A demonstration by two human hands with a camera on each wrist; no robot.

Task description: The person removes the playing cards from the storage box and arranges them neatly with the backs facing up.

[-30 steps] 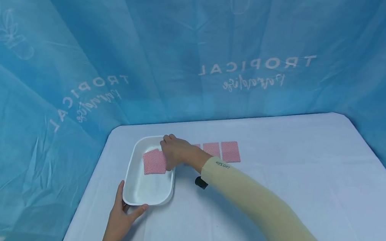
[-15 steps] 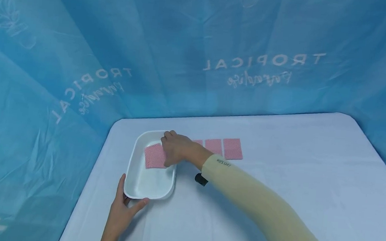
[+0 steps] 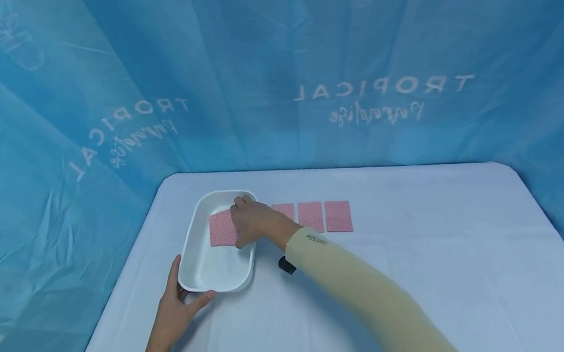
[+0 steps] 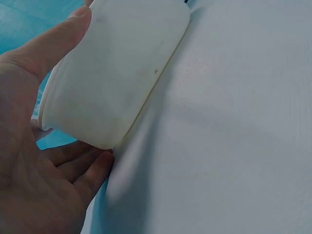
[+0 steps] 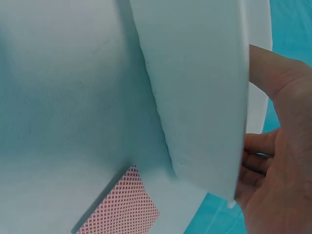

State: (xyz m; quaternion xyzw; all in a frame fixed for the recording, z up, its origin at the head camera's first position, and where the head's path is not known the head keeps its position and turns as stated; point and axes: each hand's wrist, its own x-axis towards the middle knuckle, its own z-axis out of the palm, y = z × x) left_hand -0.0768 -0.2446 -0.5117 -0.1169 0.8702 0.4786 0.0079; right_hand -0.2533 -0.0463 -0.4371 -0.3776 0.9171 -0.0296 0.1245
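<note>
A white tray [image 3: 218, 271] stands on the table's left part in the head view. My left hand [image 3: 174, 312] grips its near left corner, thumb at the near wall and fingers along the left side. In the left wrist view, fingers of my left hand [image 4: 53, 161] reach to the tray's lower edge [image 4: 117, 97]. Inside the tray lies a red-and-white checked card [image 3: 221, 229]. My right hand [image 3: 252, 222] reaches over the tray's right wall and covers the card's right side. The right wrist view shows the tray wall [image 5: 200, 97] hiding the fingertips of my right hand [image 5: 278, 165].
Right of the tray, three matching cards lie in a row: a left card [image 3: 284, 208] partly behind my wrist, a middle card [image 3: 311, 216] and a right card [image 3: 339, 216]. A black cylindrical object [image 3: 286, 265] shows below my right wrist. Blue curtains [image 3: 247, 117] enclose the table.
My right hand has shifted slightly left within the tray and covers more of the card. The left hand keeps its grip. The whole view has shifted a little.
</note>
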